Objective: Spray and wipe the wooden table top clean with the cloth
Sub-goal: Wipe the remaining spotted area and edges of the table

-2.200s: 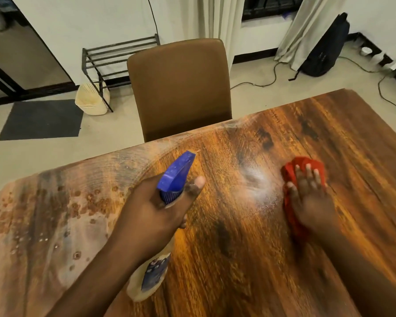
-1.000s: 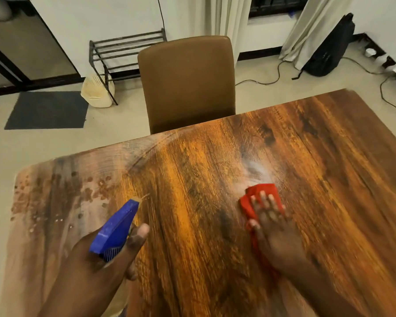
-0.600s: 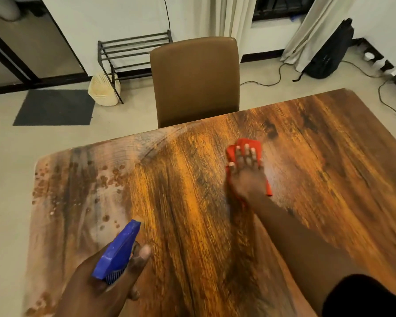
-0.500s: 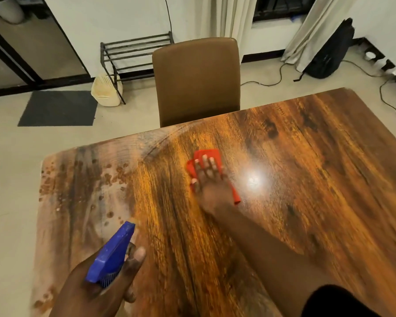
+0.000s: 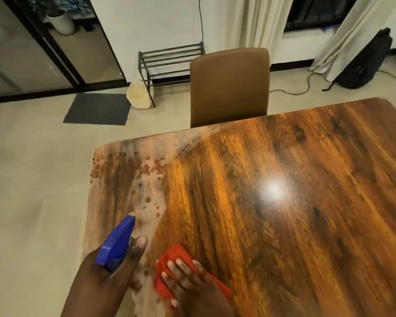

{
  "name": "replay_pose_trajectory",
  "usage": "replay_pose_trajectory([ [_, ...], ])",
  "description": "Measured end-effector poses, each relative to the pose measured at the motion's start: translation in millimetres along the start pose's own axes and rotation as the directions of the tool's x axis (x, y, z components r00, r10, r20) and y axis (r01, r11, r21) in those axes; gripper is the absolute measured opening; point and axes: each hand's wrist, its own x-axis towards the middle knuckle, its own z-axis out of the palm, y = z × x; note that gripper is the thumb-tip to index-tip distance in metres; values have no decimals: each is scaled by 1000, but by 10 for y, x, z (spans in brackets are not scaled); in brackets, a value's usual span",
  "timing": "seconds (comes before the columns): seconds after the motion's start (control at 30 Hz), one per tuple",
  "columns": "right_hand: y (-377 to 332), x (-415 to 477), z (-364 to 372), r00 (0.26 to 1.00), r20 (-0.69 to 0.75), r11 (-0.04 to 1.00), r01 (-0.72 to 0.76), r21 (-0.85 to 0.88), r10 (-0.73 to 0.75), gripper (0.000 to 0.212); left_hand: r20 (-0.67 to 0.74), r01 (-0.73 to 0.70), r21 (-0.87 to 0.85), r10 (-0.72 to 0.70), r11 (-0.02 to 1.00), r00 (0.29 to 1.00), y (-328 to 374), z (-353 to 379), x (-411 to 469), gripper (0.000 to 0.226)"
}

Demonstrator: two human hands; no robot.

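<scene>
Two hands work at the near left corner of the wooden table top (image 5: 284,225): the right hand (image 5: 192,287) lies flat, fingers spread, pressing the red cloth (image 5: 176,255) onto the surface, while the left hand (image 5: 110,275) is clenched round the blue-headed spray bottle (image 5: 116,242), just beside it. Outward along the left edge, pale film and brown droplets (image 5: 151,170) remain; wiping in overlapping strokes there, with firm even pressure, would likely clear them
</scene>
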Motion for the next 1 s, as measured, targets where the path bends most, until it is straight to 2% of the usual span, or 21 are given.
replay_pose_trajectory([
  [0.03, 89, -128, -23, 999, -12, 999, -47, 2, 47, 57, 28, -53, 68, 52, 996, 998, -17, -39, -148, 43],
  [0.07, 189, -231, -40, 993, -6, 993, -117, -12, 117, 58, 91, -4, 23, 2, 1000, 996, 89, -91, -181, 48],
  [0.1, 291, -310, -34, 985, -28, 985, -172, -20, 172, 60, 51, -29, 68, 26, 997, 998, 103, -134, -141, 51],
  [0.17, 563, -452, -71, 951, -66, 954, -301, 22, 301, 61, 29, -30, 49, 29, 998, 999, 82, -226, -42, 55],
  [0.23, 925, -503, -168, 872, -67, 873, -476, 110, 484, 66, 48, 34, 43, -36, 998, 998, 96, -325, 24, 55],
  [0.3, 1326, -394, -288, 752, -43, 745, -641, 184, 658, 70, 12, -5, 57, 4, 998, 1000, 86, -400, 122, 53],
  [0.37, 1747, -189, -444, 620, -19, 603, -755, 257, 784, 71, 11, -20, 30, 20, 999, 1000, 42, -451, 249, 64],
  [0.43, 2139, 127, -611, 536, -3, 508, -798, 325, 844, 72, 33, -12, 11, 12, 1000, 999, 35, -526, 365, 60],
  [0.5, 2471, 514, -751, 482, -12, 454, -816, 358, 876, 69, 49, -30, -25, 32, 999, 998, 27, -559, 489, 54],
  [0.57, 2719, 929, -892, 445, 9, 408, -828, 384, 895, 68, 55, -46, 1, 46, 999, 997, 7, -569, 643, 62],
  [0.63, 2875, 1376, -1018, 452, 43, 401, -828, 393, 891, 68, 59, -50, 5, 49, 999, 997, -12, -580, 802, 70],
  [0.73, 2898, 2023, -1156, 522, 64, 465, -803, 372, 850, 69, 56, -60, 20, 58, 998, 997, 6, -598, 975, 69],
  [0.87, 2497, 2800, -1199, 716, 15, 686, -675, 274, 698, 68, 30, -81, 49, 80, 995, 996, -10, -628, 1139, 65],
  [1.0, 1810, 3297, -1122, 897, 16, 888, -439, 139, 441, 73, 21, -64, 32, 64, 997, 998, -52, -702, 1193, 63],
])
